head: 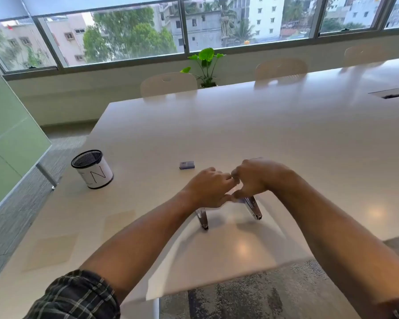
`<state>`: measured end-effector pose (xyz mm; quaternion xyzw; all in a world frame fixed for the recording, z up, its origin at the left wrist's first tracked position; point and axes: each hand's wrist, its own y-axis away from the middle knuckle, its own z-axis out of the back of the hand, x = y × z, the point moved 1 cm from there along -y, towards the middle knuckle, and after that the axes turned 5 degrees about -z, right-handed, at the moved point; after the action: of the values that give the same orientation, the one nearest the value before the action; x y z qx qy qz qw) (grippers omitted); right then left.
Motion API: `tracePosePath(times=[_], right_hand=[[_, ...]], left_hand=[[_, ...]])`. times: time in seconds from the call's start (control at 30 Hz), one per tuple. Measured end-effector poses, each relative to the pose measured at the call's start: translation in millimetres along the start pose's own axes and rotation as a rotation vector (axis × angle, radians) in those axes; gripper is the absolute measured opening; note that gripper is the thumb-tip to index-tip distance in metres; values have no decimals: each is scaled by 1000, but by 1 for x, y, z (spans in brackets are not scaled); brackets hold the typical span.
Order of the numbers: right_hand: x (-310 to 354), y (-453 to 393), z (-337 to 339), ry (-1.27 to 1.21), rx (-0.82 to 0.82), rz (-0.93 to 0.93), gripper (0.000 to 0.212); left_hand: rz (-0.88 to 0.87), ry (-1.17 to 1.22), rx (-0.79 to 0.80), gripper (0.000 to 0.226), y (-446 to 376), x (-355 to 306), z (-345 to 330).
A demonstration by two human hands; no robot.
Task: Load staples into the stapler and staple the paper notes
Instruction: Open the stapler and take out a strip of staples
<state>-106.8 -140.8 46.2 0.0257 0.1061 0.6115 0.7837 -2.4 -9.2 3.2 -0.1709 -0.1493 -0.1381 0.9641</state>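
Note:
A metal stapler (253,208) is hinged wide open above the white table (240,125), its two arms pointing down like an inverted V. My left hand (209,188) grips the left arm (202,218), and my right hand (255,178) grips the right arm. The fingertips of both hands meet over the hinge, which they hide. A small blue staple box (186,165) lies on the table just beyond my left hand. Two pale paper notes (52,250) (119,223) lie flat at the near left of the table.
A black mesh pen holder (92,169) with a white label stands at the left of the table, near its edge. White chairs (168,84) line the far side, with a potted plant (206,65) and windows behind. A cable slot (394,94) sits far right.

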Motion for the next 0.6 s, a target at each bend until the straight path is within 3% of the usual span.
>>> tracePosePath(times=[0.37, 0.47, 0.6], right_hand=[[-9, -9, -20, -49, 124, -214, 63], [-11, -14, -25, -273, 177, -215, 50], [-11, -18, -28, -339, 149, -260, 26]], left_hand=[[108, 70, 128, 24, -4, -10, -8], [167, 139, 141, 25, -5, -11, -10], [347, 286, 177, 30, -10, -16, -12]])
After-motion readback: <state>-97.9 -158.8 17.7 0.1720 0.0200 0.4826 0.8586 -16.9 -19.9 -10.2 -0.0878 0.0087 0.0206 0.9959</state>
